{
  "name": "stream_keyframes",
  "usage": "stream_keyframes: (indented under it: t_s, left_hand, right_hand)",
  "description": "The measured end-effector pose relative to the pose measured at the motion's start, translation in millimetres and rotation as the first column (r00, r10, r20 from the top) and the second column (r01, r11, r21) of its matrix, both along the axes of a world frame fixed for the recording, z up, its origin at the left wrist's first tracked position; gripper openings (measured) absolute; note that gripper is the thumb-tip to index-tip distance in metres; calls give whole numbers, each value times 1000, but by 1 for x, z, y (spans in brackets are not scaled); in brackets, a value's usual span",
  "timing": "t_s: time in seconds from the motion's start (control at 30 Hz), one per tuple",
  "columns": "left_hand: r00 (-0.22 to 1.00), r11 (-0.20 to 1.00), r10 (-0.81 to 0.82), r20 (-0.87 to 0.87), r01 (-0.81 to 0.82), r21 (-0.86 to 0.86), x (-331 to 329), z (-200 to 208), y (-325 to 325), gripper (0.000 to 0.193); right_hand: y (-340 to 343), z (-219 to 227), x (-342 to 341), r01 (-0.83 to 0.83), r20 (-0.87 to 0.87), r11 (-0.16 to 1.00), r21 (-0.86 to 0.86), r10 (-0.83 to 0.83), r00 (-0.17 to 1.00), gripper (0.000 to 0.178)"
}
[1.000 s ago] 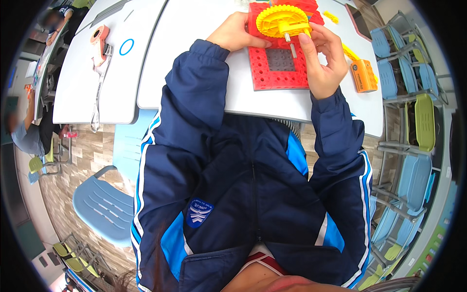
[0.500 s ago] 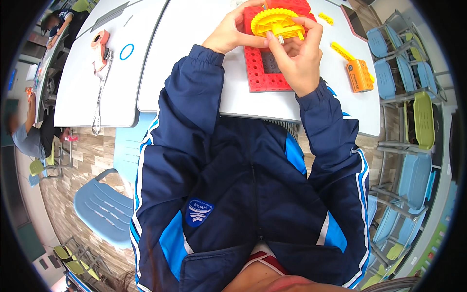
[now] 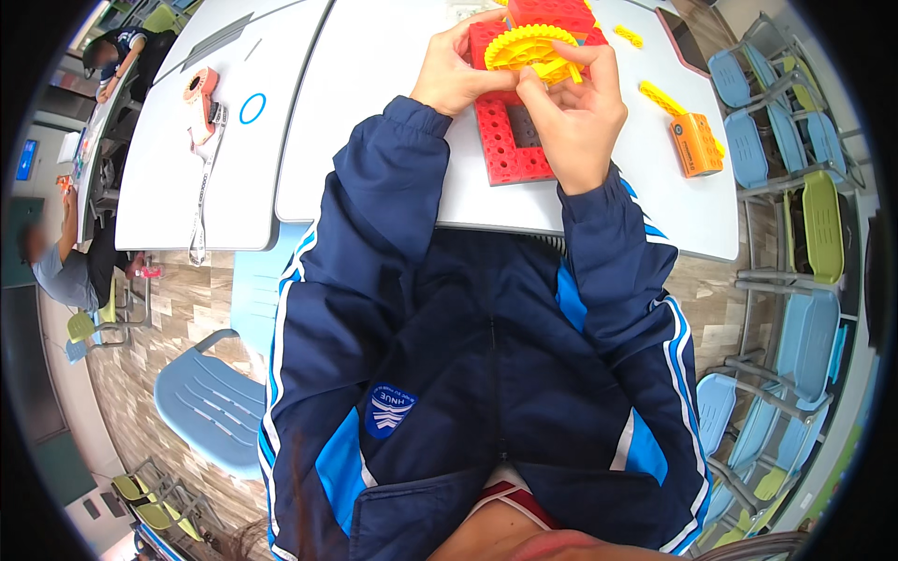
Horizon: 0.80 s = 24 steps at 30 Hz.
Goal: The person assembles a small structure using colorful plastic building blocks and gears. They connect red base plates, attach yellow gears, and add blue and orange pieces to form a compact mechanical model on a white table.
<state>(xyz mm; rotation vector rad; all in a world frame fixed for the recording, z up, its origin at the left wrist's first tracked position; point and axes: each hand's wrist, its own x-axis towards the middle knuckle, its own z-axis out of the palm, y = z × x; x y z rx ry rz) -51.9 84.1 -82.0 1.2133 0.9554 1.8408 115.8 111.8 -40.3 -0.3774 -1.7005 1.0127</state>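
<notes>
A large yellow toothed gear wheel (image 3: 517, 45) stands against a red toy-block frame (image 3: 499, 150) at the table's front. My left hand (image 3: 451, 67) is closed round the frame's left side, its thumb lying along the gear's lower edge. The tips of its other fingers are hidden behind the red blocks. My right hand (image 3: 587, 112) pinches the gear's lower right part, thumb in front and index finger over the top. A short yellow peg juts out beside those fingertips. Beyond the gear rises another red block (image 3: 552, 11), partly cut off by the picture's edge.
Right of the frame lie an orange box-shaped battery (image 3: 695, 145), a yellow beam (image 3: 660, 97) and a small yellow piece (image 3: 628, 36). On the left table rest a pink tape holder (image 3: 199, 87) with a lanyard and a blue ring (image 3: 253, 108). Two people sit far left.
My right thumb has moved onto the grey axle end that stuck out below the gear, covering it. Both hands stay at the gear and frame. The whole view has shifted slightly.
</notes>
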Motion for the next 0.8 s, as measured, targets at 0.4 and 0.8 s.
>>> stream_keyframes:
  t_s: [0.4,0.8]
  left_hand:
    - [999,998,24,-42,-26,-50,7,20,-6,73]
    - [964,992,111,-240,-122,-31,-1,14,-8,72]
  right_hand:
    - [-16,13,51,24,-3,994,-104,-25,1000,39]
    - [164,-29,53,112,859,986,124,-163,485,31]
